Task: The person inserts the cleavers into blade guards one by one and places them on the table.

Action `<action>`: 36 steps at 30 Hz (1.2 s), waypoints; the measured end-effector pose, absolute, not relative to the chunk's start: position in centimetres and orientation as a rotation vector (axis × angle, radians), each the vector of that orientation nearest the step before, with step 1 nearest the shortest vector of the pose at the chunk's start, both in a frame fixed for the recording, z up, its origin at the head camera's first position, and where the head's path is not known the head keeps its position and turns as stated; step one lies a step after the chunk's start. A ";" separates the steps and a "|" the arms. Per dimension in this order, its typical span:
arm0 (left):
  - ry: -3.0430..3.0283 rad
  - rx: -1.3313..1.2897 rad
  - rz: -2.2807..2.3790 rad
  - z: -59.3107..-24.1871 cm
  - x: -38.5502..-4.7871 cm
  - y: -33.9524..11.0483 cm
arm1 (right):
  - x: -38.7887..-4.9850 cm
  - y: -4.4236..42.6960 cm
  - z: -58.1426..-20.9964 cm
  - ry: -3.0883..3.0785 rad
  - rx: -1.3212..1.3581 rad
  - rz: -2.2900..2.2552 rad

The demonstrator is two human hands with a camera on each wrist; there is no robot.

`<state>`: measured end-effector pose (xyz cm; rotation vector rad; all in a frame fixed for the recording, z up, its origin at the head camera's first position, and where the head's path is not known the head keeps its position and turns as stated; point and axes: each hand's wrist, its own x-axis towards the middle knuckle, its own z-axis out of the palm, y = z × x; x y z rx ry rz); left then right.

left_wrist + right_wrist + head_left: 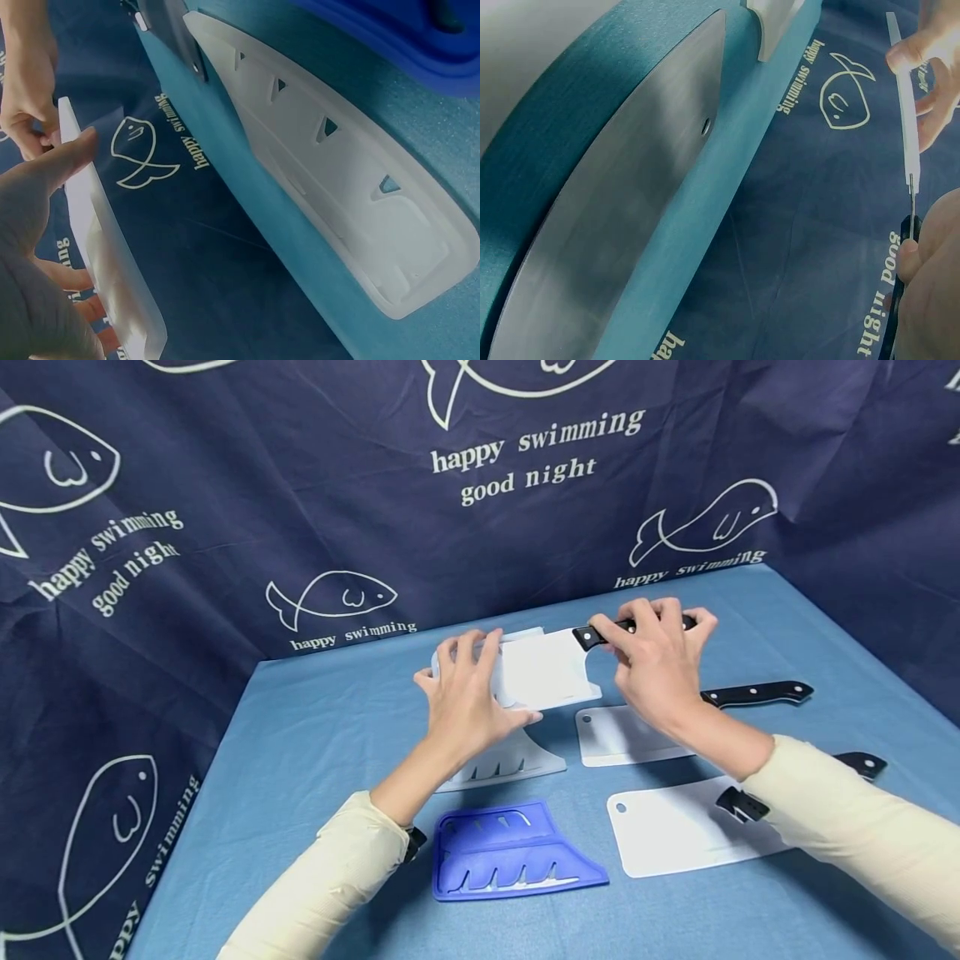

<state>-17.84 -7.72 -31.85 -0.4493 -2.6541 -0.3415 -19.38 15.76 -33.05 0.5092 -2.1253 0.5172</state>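
My right hand (656,660) grips the black handle (592,636) of a cleaver, held up above the table. The cleaver's blade (547,668) lies in a whitish plastic blade cover (592,693); in the right wrist view the thin blade enters the cover (906,112) at its end. My left hand (463,697) holds that cover between the thumb below and fingers above. In the left wrist view the same cover (112,255) appears edge-on, with the thumb on one side. Beneath the left hand lies another whitish translucent cover (502,760) with notched slots.
Nearer me, a blue blade cover (517,852) lies on the blue tablecloth (300,760). Two more cleavers lie at the right: one blade (622,735) behind, a larger one (675,827) in front, partly under the right forearm. A dark fish-print curtain (337,510) stands behind the table.
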 end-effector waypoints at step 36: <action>-2.849 -0.425 -0.326 -32.7 -20.3 -7.0 | -21.5 15.9 -33.5 -2.361 0.421 0.472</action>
